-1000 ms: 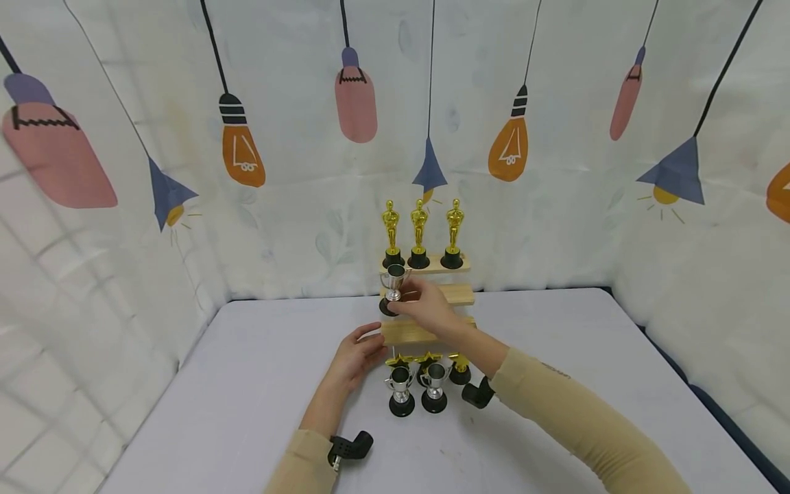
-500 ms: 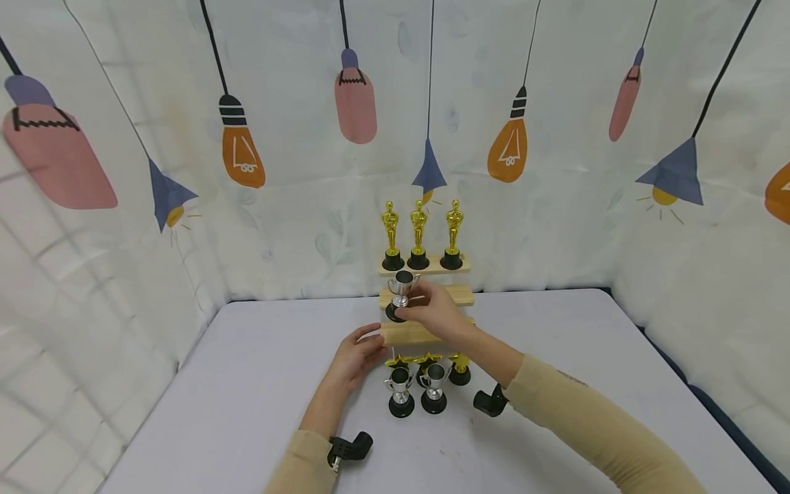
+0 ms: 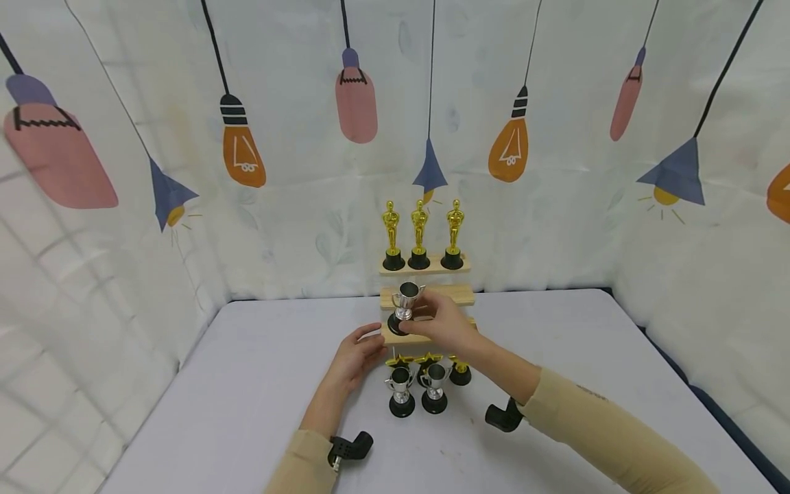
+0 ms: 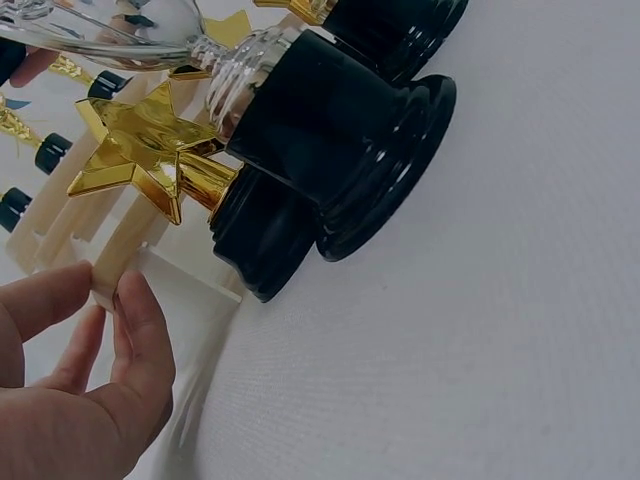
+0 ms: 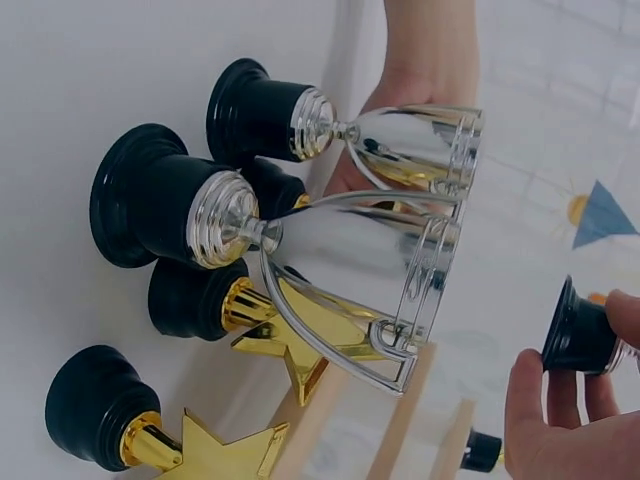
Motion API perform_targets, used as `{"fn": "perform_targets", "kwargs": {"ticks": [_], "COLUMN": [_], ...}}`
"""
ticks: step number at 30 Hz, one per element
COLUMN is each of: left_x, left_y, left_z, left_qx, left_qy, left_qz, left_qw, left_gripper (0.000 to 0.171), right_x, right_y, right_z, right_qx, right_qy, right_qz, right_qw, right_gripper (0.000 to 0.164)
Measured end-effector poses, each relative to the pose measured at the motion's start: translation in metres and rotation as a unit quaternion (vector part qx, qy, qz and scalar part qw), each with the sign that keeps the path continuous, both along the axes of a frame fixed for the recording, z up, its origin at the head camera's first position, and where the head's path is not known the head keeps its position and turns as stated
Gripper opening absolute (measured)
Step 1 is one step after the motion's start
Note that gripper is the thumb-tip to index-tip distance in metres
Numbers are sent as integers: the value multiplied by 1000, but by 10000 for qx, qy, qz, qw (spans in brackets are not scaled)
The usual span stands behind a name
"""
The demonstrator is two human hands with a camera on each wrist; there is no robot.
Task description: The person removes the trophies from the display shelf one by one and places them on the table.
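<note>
My right hand [image 3: 446, 322] holds a small silver trophy cup [image 3: 407, 296] upright over the wooden stepped shelf [image 3: 459, 294]. In the right wrist view, thumb and fingers grip its black base [image 5: 582, 335]. My left hand [image 3: 354, 358] is at the left end of the shelf's lowest plank; in the left wrist view thumb and fingers pinch that plank end [image 4: 122, 250]. Two more silver trophy cups [image 3: 401, 381] stand on the table in front of the shelf. Behind them are several gold star trophies [image 4: 150, 140] on black bases, partly hidden by the cups.
Three gold figure statuettes [image 3: 420, 230] stand in a row on the top plank. The white-covered table [image 3: 259, 384] spreads to both sides. A white curtain [image 3: 296, 226] printed with lamps hangs behind it.
My right hand has brought the silver trophy cup down and slightly right, from the middle plank's height to over the lowest plank. My left hand has stayed in place.
</note>
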State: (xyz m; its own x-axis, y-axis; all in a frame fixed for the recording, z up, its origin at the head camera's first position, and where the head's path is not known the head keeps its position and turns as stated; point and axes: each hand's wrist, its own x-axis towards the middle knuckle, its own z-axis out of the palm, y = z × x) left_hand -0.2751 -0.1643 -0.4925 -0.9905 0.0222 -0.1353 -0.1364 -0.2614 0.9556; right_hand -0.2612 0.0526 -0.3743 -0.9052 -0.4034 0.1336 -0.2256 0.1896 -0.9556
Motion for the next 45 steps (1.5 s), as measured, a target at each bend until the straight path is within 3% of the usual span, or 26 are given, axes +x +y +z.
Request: {"fn": "perform_targets", "kwargs": {"ticks": [11, 21, 45], "left_x": [-1, -4, 0], "left_y": [0, 1, 1], "left_z": [-1, -4, -1], "left_qx": [-40, 39, 103], "left_qy": [26, 70, 145], "left_qz": [-7, 70, 30], "left_qw": [10000, 9999, 9998], "left_gripper": [48, 46, 46], "right_x": [13, 24, 37], "right_y": [9, 23, 40], "right_z": [1, -5, -15], "right_qx": [220, 28, -14], "right_qy": [41, 47, -164], "right_qz": [71, 333, 132], "right_qw": [9997, 9994, 9998], "right_gripper": [28, 25, 36]}}
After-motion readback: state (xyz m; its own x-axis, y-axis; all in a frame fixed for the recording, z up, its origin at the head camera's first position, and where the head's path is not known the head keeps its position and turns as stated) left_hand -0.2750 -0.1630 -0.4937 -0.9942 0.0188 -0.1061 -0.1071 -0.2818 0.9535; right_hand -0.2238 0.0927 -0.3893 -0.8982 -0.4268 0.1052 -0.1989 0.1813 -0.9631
